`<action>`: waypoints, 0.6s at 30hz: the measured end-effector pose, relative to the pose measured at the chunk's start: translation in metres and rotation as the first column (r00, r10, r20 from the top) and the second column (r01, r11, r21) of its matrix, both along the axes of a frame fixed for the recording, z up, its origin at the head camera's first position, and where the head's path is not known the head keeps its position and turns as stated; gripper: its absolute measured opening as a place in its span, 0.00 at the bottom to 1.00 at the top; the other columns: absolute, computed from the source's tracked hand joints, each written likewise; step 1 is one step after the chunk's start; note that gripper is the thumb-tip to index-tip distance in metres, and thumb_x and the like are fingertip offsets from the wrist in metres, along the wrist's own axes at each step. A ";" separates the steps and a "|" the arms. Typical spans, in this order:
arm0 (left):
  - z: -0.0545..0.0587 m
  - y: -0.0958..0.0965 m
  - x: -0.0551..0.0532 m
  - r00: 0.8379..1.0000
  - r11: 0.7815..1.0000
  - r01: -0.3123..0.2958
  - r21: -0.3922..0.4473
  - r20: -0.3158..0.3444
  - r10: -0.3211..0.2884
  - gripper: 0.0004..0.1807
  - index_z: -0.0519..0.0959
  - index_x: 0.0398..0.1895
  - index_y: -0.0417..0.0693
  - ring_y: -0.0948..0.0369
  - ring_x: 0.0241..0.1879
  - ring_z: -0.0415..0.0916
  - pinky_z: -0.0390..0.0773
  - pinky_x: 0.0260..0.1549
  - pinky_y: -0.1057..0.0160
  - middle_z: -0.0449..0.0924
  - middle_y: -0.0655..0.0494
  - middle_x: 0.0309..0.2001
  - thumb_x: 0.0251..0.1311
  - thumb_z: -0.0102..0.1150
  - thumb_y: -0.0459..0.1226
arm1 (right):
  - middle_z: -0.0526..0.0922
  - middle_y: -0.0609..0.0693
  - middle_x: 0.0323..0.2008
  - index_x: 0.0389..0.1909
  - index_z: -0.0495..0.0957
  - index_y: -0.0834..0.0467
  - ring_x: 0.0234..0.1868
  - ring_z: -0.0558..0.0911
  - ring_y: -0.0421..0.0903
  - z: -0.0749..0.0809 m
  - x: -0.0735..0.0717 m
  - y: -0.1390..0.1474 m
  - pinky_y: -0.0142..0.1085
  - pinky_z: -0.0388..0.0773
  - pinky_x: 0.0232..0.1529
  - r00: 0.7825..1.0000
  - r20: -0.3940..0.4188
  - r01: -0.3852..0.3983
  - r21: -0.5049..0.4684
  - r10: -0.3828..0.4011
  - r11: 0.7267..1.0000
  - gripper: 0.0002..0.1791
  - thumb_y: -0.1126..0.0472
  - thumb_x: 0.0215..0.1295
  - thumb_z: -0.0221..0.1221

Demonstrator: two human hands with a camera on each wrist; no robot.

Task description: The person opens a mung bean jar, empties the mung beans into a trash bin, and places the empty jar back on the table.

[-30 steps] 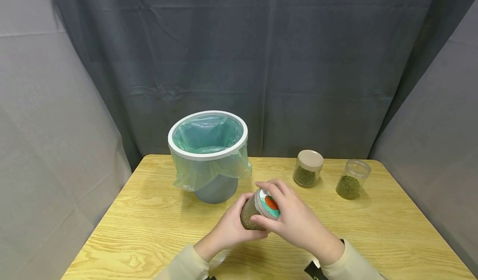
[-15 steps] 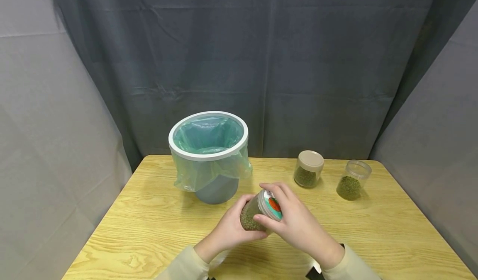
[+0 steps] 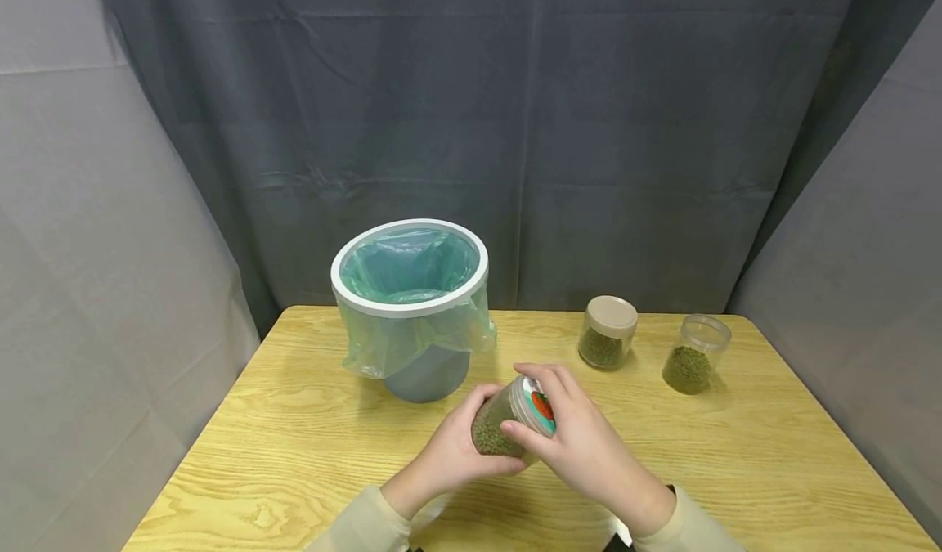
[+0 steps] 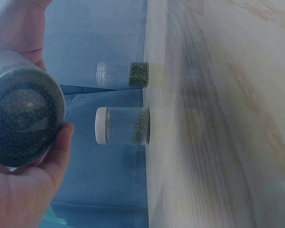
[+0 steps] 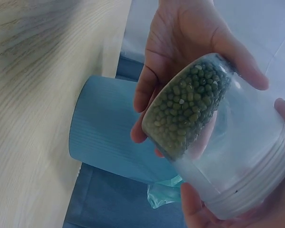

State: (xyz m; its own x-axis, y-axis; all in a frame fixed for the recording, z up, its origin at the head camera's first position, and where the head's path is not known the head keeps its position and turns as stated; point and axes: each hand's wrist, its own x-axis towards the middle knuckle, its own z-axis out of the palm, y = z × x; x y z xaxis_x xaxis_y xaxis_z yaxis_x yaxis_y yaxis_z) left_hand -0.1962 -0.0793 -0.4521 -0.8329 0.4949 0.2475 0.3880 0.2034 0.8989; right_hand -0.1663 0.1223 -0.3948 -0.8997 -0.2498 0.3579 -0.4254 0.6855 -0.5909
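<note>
My left hand (image 3: 452,450) grips the body of a clear jar (image 3: 491,428) of green mung beans, held tilted above the table. Fingers and thumb of my right hand (image 3: 585,450) are around its lid (image 3: 543,406), which bears a white, green and red label. In the right wrist view the mung beans (image 5: 185,104) are heaped toward the jar's bottom, with clear space above them. The left wrist view faces the jar's round base (image 4: 23,118). Part of the lid is hidden behind my right fingers.
Behind my hands stands a grey bin (image 3: 430,372) with a white rim and green liner. Toward the back right are a beige-lidded jar (image 3: 606,339) and a clear-topped jar (image 3: 689,365), both partly filled with green beans. A dark curtain (image 3: 625,127) hangs behind the table.
The jar has tipped slightly, its lid end shifting a little to the right with my right hand. More of the beans now shows. The bin and other jars have stayed put.
</note>
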 end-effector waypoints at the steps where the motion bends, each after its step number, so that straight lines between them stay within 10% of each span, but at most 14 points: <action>1: 0.000 0.000 0.000 1.000 1.000 0.000 -0.002 0.000 0.000 0.42 0.68 0.68 0.65 0.62 0.55 0.76 0.78 0.53 0.62 0.77 0.65 0.60 0.51 0.80 0.43 | 0.75 0.44 0.59 0.70 0.70 0.48 0.47 0.78 0.40 0.000 0.000 0.000 0.36 0.79 0.42 1.000 0.004 -0.002 0.000 0.002 1.000 0.38 0.38 0.63 0.68; 18: 0.003 0.004 0.011 0.997 0.998 -0.058 -0.010 0.057 0.058 0.41 0.68 0.68 0.64 0.62 0.54 0.77 0.77 0.54 0.61 0.78 0.63 0.58 0.51 0.79 0.47 | 0.77 0.43 0.54 0.71 0.70 0.45 0.43 0.78 0.37 0.010 -0.001 0.012 0.36 0.79 0.41 0.997 -0.047 -0.054 0.127 0.060 0.990 0.33 0.40 0.69 0.63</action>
State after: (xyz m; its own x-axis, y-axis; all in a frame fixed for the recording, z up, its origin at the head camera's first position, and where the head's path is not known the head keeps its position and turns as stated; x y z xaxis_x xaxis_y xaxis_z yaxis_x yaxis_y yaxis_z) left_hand -0.1854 -0.0749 -0.4487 -0.8730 0.4469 0.1951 0.3236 0.2316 0.9174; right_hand -0.1671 0.1343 -0.3849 -0.8645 -0.3458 0.3648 -0.4926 0.7269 -0.4785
